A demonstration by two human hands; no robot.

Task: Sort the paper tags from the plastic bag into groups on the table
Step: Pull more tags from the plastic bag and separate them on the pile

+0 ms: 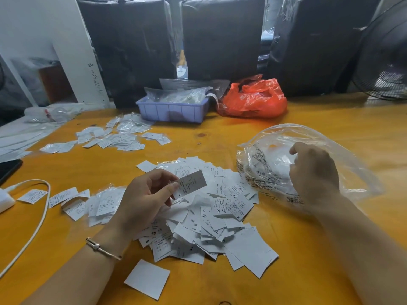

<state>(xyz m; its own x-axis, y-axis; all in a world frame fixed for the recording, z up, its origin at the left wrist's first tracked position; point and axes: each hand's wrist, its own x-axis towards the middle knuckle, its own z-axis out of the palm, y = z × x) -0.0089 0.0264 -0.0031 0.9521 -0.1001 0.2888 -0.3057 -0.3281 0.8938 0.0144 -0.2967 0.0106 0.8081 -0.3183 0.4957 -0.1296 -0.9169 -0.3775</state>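
On the orange wooden table [308,119], her left hand [143,194] is pinching one white paper tag [192,183]; her right hand [313,170], at three o'clock, is gripping the clear plastic bag [275,155].

Only 1 view was given: a wide-angle head camera that looked forward and down from close above the yellow table [308,249]. Both forearms entered from the bottom edge, and dark wrapped bundles [220,36] closed off the far side.
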